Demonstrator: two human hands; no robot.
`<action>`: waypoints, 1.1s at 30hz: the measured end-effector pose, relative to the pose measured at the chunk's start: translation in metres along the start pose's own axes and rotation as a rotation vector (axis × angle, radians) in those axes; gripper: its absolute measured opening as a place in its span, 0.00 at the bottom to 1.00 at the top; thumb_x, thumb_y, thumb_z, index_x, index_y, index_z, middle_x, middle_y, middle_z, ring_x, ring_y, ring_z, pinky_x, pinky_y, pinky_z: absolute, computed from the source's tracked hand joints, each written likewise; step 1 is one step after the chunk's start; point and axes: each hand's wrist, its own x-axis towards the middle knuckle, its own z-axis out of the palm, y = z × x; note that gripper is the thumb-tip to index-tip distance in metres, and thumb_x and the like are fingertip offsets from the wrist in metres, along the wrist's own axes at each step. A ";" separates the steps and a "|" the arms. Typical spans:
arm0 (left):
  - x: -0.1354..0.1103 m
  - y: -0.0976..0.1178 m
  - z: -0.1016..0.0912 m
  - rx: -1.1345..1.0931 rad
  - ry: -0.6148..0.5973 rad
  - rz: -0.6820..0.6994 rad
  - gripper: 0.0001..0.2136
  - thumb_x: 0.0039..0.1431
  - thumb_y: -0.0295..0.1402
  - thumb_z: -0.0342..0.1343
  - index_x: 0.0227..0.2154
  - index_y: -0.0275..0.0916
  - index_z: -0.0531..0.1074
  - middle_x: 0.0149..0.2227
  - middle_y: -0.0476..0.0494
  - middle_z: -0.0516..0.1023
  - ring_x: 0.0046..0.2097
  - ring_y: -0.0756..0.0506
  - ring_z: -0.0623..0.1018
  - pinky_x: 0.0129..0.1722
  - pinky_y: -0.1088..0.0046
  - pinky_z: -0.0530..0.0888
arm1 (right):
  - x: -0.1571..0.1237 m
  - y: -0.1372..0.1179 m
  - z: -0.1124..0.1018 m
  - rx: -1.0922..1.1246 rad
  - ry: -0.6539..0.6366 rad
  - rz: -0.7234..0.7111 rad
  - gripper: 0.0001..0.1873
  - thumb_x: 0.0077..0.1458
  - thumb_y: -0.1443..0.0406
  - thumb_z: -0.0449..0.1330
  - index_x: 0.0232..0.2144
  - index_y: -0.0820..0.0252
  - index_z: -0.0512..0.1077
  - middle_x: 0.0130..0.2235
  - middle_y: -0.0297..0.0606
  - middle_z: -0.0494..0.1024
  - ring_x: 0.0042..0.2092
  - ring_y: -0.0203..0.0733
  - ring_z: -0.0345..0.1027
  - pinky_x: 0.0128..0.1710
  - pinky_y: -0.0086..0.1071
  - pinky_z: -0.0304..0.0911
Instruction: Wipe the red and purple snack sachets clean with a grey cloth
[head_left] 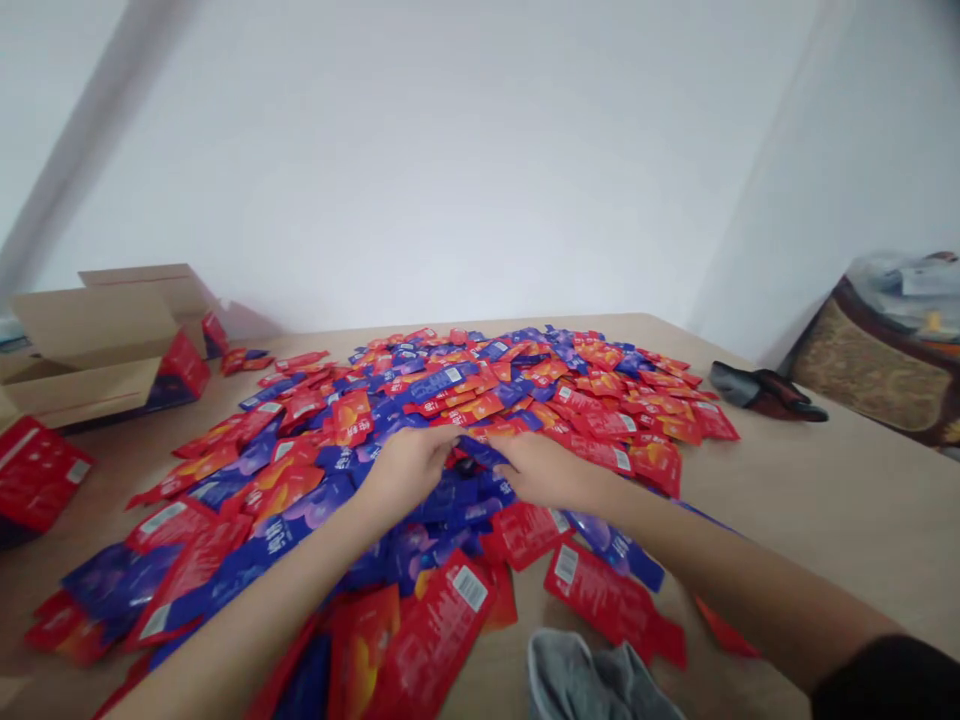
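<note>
A broad heap of red and blue-purple sachets (pixel 442 377) lies across the table. Over its middle, my left hand (pixel 409 465) and my right hand (pixel 536 468) come close together. Stretched between them is a blue-purple sachet (pixel 484 453), pinched by both sets of fingers, which are partly hidden. More blue sachets (pixel 442 500) lie just beneath my hands. Nearer to me, a red sachet with a white barcode label (pixel 442 635) and another red sachet (pixel 611 600) rest on the tabletop.
Open cardboard boxes (pixel 97 330) with red and purple outsides stand at the left, beside a red box (pixel 41 475). A dark, shiny object (pixel 765 390) lies at the table's right side. Grey cloth (pixel 592 680) shows at the near edge. A patterned seat (pixel 874 355) stands beyond the table.
</note>
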 end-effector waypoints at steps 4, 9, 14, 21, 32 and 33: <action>0.067 -0.041 -0.004 -0.015 0.003 0.061 0.15 0.63 0.30 0.49 0.47 0.45 0.79 0.33 0.49 0.83 0.33 0.46 0.80 0.36 0.74 0.73 | 0.055 0.042 -0.010 -0.206 0.031 0.130 0.23 0.61 0.68 0.50 0.57 0.54 0.70 0.44 0.45 0.81 0.45 0.50 0.75 0.46 0.38 0.66; 0.142 -0.078 -0.015 0.107 0.051 -0.042 0.15 0.64 0.34 0.51 0.49 0.45 0.78 0.33 0.50 0.83 0.36 0.46 0.79 0.37 0.75 0.72 | 0.122 0.080 -0.021 -0.240 0.175 0.210 0.24 0.63 0.68 0.48 0.58 0.54 0.70 0.46 0.44 0.81 0.47 0.49 0.74 0.48 0.37 0.64; 0.179 -0.103 -0.013 0.174 0.117 -0.199 0.20 0.68 0.38 0.43 0.56 0.43 0.74 0.48 0.43 0.81 0.49 0.40 0.78 0.47 0.67 0.71 | 0.173 0.116 -0.018 0.012 0.245 0.225 0.19 0.64 0.61 0.52 0.52 0.58 0.75 0.49 0.43 0.80 0.51 0.47 0.71 0.52 0.37 0.62; 0.164 -0.125 0.003 0.163 -0.182 -0.276 0.20 0.62 0.31 0.48 0.54 0.49 0.75 0.55 0.50 0.77 0.54 0.43 0.76 0.53 0.71 0.70 | 0.157 0.177 -0.016 0.132 0.129 0.424 0.23 0.66 0.56 0.49 0.37 0.66 0.78 0.34 0.41 0.80 0.37 0.41 0.73 0.40 0.33 0.68; 0.196 -0.116 -0.009 0.169 -0.434 -0.336 0.16 0.65 0.39 0.56 0.52 0.37 0.69 0.52 0.40 0.73 0.49 0.42 0.76 0.47 0.58 0.76 | 0.085 0.266 -0.046 0.107 0.160 0.760 0.19 0.62 0.57 0.58 0.52 0.61 0.69 0.51 0.42 0.73 0.47 0.44 0.71 0.46 0.43 0.70; 0.200 -0.113 -0.006 0.169 -0.437 -0.327 0.16 0.65 0.39 0.56 0.52 0.37 0.69 0.52 0.40 0.72 0.49 0.42 0.76 0.47 0.58 0.76 | 0.084 0.272 -0.047 0.090 0.174 0.768 0.19 0.62 0.58 0.58 0.52 0.61 0.69 0.51 0.42 0.73 0.48 0.44 0.71 0.46 0.43 0.70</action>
